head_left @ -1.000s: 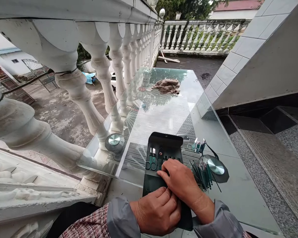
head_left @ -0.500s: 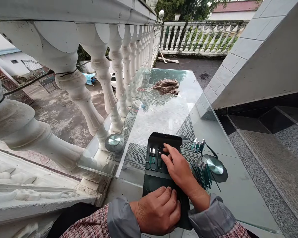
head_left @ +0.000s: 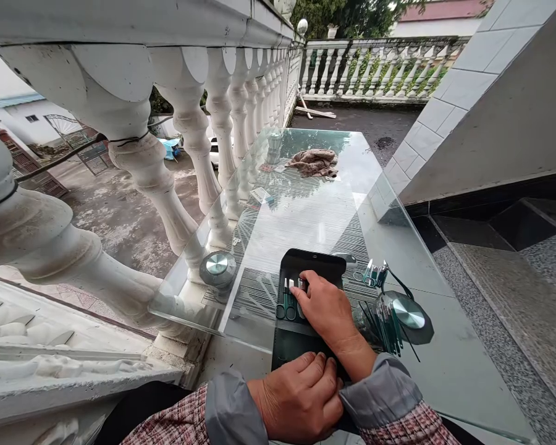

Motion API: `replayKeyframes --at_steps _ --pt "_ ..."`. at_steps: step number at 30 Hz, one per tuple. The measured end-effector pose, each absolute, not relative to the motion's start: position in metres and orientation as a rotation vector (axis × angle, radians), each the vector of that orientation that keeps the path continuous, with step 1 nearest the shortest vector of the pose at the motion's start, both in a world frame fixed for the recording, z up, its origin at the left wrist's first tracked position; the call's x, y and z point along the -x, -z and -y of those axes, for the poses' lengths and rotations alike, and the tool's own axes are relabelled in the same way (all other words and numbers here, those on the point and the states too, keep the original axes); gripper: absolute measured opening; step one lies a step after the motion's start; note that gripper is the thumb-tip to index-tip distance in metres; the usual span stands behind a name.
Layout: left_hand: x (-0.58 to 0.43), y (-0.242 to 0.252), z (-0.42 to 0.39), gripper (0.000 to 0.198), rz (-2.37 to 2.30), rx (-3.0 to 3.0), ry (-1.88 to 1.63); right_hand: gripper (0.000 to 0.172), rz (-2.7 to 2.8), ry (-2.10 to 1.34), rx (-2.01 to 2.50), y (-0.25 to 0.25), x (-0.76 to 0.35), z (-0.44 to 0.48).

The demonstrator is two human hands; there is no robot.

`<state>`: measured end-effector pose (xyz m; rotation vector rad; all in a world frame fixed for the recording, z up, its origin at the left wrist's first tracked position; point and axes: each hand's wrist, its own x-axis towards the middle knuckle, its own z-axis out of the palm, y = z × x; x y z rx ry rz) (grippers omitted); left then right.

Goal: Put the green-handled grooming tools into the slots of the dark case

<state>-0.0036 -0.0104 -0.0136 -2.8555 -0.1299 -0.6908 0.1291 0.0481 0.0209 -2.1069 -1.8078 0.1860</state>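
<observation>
An open black manicure case point(head_left: 294, 346) lies lengthwise at the near part of the glass table. My left hand point(head_left: 301, 395) is closed over its lower flap, fingertips tucked out of sight. In the case's upper half, my right hand point(head_left: 327, 309) pinches a nail clipper point(head_left: 301, 285) between thumb and index finger; most of the clipper is hidden by the hand. Just left of it, small green-handled scissors point(head_left: 286, 309) sit in the case. Beside my right wrist is a bunch of slim dark green tools point(head_left: 389, 327). More clippers and scissors point(head_left: 370, 274) lie beyond them.
The glass tabletop point(head_left: 463, 364) has round metal leg caps point(head_left: 217, 264) beneath it. A crumpled brown cloth point(head_left: 314, 163) and a small packet point(head_left: 262, 196) lie farther back. A white balustrade point(head_left: 189, 136) runs along the left; stone steps point(head_left: 505, 296) rise at the right.
My right hand has closed its thumb and index finger around the nail clipper in the case. My left hand stays on the lower flap. The view has shifted slightly.
</observation>
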Motion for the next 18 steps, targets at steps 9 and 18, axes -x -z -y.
replayKeyframes --at_steps 9,18 --pt "0.003 0.014 0.010 0.029 0.125 2.847 0.728 0.023 1.761 0.046 1.951 -0.019 -0.125 -0.052" --pt "0.005 0.011 0.010 0.036 0.120 2.797 0.706 0.022 1.331 0.284 1.446 -0.039 -0.149 -0.047"
